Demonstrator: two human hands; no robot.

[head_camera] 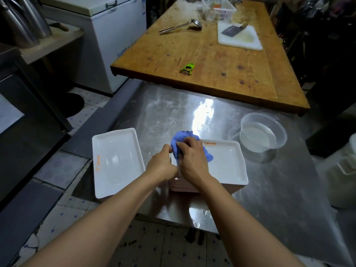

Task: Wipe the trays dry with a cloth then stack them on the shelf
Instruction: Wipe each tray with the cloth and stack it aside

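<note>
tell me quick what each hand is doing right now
Left hand: fingers curled on the near left rim of the top tray of the stack.
Right hand: grips the blue cloth on that tray.

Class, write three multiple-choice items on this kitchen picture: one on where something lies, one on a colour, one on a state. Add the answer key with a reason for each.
1. Where is the green peeler?
A. on the wooden table
B. in the basket
C. on a tray

2. What colour is the cloth?
A. red
B. blue
C. yellow

3. What does the clear tub hold?
A. nothing
B. trays
C. water

Key: 1 A, it lies near the table's front edge. 2 B, the right hand presses it on the top tray. 3 C, liquid shows inside.
</note>
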